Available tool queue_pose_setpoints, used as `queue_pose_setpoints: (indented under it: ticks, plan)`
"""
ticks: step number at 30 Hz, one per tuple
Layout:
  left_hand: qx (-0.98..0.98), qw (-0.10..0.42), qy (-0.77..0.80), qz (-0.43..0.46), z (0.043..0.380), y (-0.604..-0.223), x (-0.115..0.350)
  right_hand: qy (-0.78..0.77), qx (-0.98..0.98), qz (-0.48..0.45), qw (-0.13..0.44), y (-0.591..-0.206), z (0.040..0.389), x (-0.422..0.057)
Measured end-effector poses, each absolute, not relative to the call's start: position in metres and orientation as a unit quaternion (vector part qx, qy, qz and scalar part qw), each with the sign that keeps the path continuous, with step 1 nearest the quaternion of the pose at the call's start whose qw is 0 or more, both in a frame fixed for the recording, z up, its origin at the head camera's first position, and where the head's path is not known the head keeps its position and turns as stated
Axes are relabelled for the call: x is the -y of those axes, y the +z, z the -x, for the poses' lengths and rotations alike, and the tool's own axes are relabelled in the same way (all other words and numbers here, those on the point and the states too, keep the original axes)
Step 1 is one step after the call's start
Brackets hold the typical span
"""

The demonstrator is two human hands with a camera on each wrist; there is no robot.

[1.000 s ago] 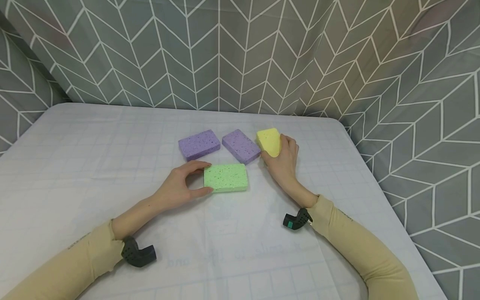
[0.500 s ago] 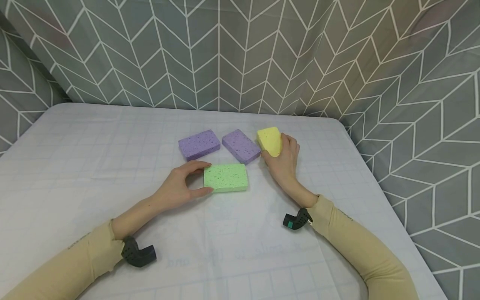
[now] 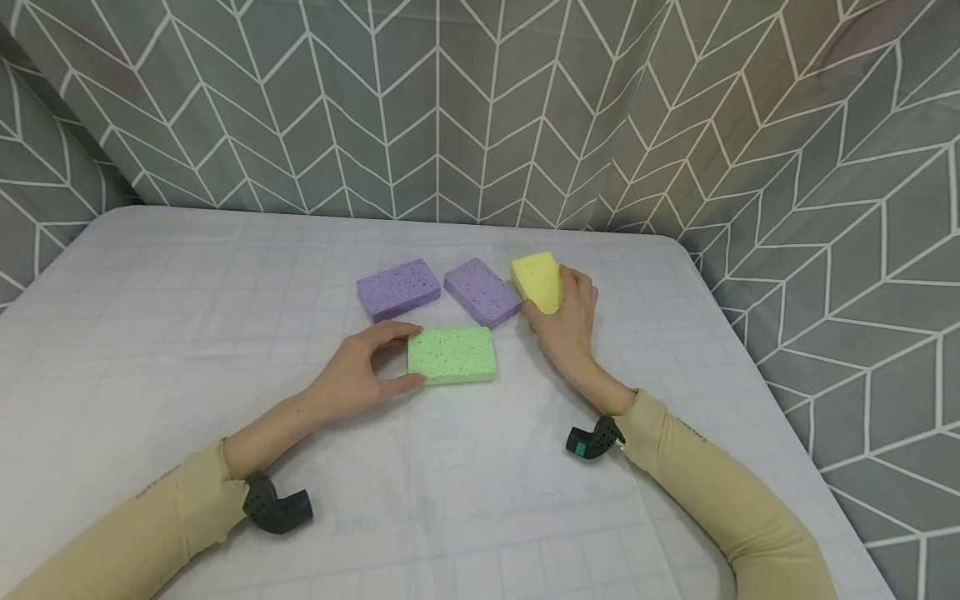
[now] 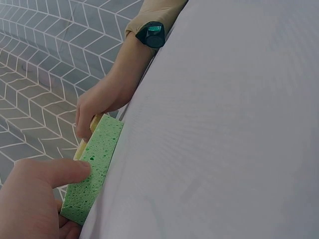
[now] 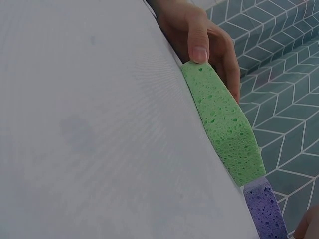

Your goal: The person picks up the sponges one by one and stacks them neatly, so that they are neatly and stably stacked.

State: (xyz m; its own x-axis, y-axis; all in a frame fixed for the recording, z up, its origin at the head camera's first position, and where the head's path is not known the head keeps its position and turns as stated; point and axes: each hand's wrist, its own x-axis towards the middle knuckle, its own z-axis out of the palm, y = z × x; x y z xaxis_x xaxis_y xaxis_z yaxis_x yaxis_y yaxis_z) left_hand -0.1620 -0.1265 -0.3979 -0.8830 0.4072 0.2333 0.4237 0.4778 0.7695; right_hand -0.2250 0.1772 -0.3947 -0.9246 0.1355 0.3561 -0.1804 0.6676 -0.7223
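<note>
My left hand (image 3: pixel 351 373) grips the left end of a green sponge (image 3: pixel 453 356), thumb on its near long side and fingers on the far side. The green sponge lies flat on the white tablecloth. To the right, my right hand (image 3: pixel 566 329) pinches a yellow sponge (image 3: pixel 536 281) between thumb and fingers. In the left wrist view that yellow sponge is mostly hidden behind the green sponge (image 4: pixel 94 172). Two purple sponges lie behind the green one: the left purple sponge (image 3: pixel 399 289) and the right purple sponge (image 3: pixel 482 292), whose right corner is close to my right thumb.
A white cloth (image 3: pixel 225 333) with a faint grid covers the table. Grey curtains (image 3: pixel 465 108) with white zigzag lines hang behind the table and along its sides. A black wrist camera (image 3: pixel 277 504) sits at the left sleeve, another wrist camera (image 3: pixel 592 439) at the right.
The yellow sponge shifts slightly, its far end a little farther back, with my right hand still holding it. My left hand, the green sponge and both purple sponges stay in place.
</note>
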Motion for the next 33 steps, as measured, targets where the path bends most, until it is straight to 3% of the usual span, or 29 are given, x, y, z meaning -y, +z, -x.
queue_pose_setpoints:
  ticks: [33]
  plan:
    - [0.858, 0.012, -0.451, 0.244, 0.1623, -0.3991, 0.1271, 0.408, 0.888, -0.028, 0.209, -0.3937, 0.2233, -0.177]
